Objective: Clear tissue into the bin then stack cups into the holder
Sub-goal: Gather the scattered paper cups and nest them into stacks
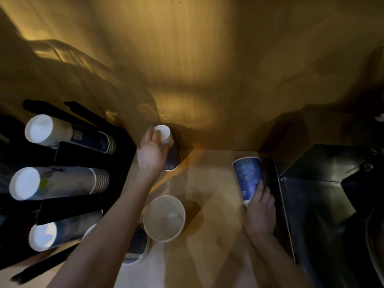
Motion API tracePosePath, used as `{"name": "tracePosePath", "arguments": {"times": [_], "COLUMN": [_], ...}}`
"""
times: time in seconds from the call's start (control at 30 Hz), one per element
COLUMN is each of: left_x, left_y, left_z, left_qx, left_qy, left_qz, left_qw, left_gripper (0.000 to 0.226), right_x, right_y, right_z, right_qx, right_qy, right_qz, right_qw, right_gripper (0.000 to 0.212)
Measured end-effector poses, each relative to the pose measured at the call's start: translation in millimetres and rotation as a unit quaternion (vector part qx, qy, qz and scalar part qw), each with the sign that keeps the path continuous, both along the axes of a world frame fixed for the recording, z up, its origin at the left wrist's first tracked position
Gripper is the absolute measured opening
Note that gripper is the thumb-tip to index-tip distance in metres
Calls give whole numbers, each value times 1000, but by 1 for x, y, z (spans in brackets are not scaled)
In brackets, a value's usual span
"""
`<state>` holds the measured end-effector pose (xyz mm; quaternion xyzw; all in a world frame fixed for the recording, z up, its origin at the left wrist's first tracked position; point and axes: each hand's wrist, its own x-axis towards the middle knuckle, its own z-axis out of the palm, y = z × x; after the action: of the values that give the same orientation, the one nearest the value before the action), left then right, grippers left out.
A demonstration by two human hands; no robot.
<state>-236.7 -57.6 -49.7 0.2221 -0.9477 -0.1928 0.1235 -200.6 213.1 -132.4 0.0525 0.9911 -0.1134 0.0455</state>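
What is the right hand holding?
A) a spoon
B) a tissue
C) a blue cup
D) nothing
C: the right hand grips a blue cup with pale speckles near its base, close to the dark box on the right, while the left hand is on another cup by the wall.

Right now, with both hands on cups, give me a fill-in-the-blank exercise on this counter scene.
1. The right hand holds a cup whose colour is ____.
2. The left hand grips a cup that stands ____ side up.
3. The black holder on the left carries ____ rows of stacked cups lying on their sides.
4. The wide white cup between the arms is upright and ____ inside.

Missing words: blue; bottom; three; empty
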Motion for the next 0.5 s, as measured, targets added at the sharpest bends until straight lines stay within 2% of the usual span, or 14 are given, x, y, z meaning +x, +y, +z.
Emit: {"name": "tracePosePath", "arguments": {"times": [0.17, 0.33, 0.43, 0.5], "left_x": [2, 14, 34, 51], "left_y": [9, 15, 24, 30], "left_z": [21, 52, 70, 75], "left_qx": [49, 100, 142, 194], "left_qy": [23, 128, 177, 200], "left_qz": [26, 20, 46, 64], "left_qw": [998, 986, 973, 958], "left_gripper": [48, 57, 66, 72], "right_x": [-2, 1, 6, 12], "right_y": [-2, 1, 0, -1], "right_z": [7, 14, 17, 20], "right_qx": [-23, -188, -338, -480], "right_qy": [-11, -18, -22, -53], "right_qz": [-14, -86, -111, -126], "right_qw": [1000, 978, 934, 866], "right_gripper": [96, 90, 89, 86]}}
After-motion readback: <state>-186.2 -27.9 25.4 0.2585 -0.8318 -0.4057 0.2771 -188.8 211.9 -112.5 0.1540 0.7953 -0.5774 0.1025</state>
